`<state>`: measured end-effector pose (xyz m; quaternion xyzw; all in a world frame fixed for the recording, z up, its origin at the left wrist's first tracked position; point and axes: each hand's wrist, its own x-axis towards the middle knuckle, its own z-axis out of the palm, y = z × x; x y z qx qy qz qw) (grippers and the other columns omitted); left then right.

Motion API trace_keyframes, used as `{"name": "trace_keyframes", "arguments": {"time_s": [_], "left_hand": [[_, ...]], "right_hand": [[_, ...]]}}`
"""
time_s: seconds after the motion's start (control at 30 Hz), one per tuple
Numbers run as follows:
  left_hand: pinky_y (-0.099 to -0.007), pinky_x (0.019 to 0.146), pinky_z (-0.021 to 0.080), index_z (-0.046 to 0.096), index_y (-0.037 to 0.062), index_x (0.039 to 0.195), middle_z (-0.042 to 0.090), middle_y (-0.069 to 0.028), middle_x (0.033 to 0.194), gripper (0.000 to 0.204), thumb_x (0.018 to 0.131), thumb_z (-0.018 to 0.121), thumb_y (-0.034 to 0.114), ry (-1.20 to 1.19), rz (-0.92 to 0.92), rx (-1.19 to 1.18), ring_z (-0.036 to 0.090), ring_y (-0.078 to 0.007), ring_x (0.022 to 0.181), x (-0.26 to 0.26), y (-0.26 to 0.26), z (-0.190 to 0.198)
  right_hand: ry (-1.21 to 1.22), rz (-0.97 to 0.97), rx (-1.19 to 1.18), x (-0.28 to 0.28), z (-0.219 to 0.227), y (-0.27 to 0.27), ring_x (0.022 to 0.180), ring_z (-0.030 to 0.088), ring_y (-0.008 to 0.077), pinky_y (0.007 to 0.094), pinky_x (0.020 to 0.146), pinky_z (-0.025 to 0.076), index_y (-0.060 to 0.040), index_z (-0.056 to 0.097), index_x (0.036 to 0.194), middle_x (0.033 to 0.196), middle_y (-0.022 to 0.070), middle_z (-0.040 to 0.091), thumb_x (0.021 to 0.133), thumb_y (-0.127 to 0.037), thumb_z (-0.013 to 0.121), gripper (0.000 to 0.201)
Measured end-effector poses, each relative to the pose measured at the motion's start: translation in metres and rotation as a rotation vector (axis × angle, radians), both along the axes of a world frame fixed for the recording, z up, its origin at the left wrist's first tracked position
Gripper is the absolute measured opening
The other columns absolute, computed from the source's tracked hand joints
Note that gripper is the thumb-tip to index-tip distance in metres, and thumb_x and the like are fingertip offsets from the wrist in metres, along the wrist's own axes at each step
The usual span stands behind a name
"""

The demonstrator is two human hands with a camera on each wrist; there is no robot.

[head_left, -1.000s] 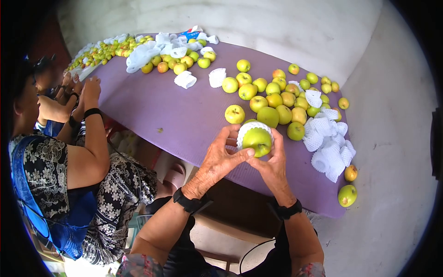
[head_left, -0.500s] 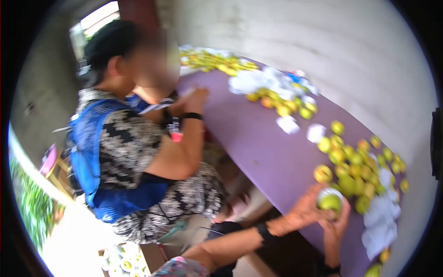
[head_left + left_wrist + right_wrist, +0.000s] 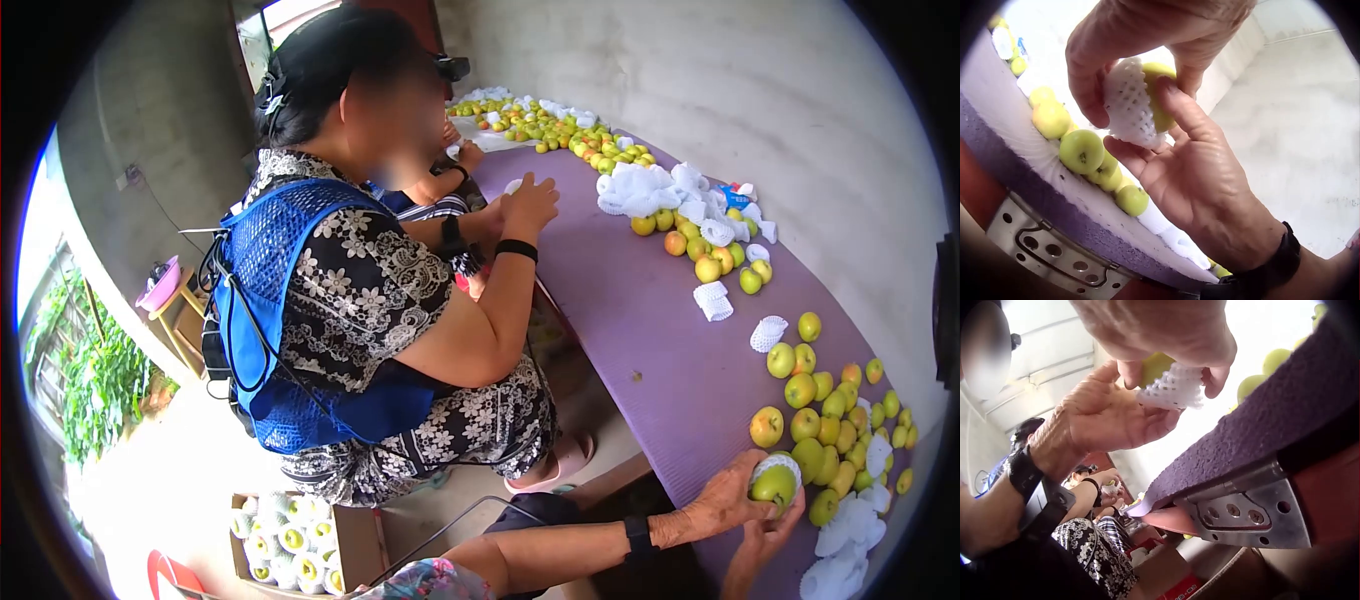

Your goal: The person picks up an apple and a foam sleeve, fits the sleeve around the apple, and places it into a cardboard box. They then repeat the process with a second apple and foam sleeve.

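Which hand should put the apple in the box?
Probably the left hand: it grips the apple, and the box is on that side. The right hand grips it too, but farther from the box.

No legible text; white marks (image 3: 1187, 591) on red box panel (image 3: 1193, 580) too small.

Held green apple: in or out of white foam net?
Partly in: the foam net covers one side; the green apple sticks out bare.
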<state>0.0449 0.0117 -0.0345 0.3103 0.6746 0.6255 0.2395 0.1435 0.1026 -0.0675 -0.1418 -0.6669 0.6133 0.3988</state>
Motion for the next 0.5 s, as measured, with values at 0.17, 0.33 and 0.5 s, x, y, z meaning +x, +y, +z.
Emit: {"name": "trace_keyframes", "arguments": {"time_s": [0.17,0.33,0.5], "left_hand": [[-0.0393,0.101,0.045,0.04,0.0031,0.135,0.056,-0.0178,0.12,0.075,0.073,0.078,0.023,-0.019,-0.037,0.121,0.055,-0.0308,0.117,-0.002,0.002,-0.002],[-0.0386,0.098,0.047,0.041,0.0036,0.134,0.059,-0.0152,0.116,0.073,0.073,0.079,0.022,-0.125,-0.063,0.118,0.057,-0.0289,0.114,-0.01,-0.009,0.01],[-0.0361,0.098,0.047,0.044,0.0035,0.13,0.059,-0.0123,0.114,0.068,0.075,0.08,0.02,-0.162,-0.115,0.202,0.057,-0.0221,0.111,-0.02,-0.012,0.008]], "right_hand": [[-0.034,-0.047,-0.046,-0.005,0.011,-0.006,0.125,0.048,0.0273,0.0387,0.106,0.038,0.0001,0.029,0.145,0.135,0.0167,0.046,0.077,-0.017,0.066,0.08],[0.083,0.305,0.025,-0.006,0.01,0.021,0.126,0.048,0.0266,0.0391,0.107,0.038,0.002,0.03,0.145,0.137,0.0171,0.045,0.076,-0.015,0.064,0.079],[-0.08,0.246,-0.148,0.017,0.033,0.042,0.123,0.049,0.0239,0.0384,0.107,0.038,0.0029,0.042,0.137,0.132,0.0165,0.05,0.085,-0.017,0.058,0.058]]}}
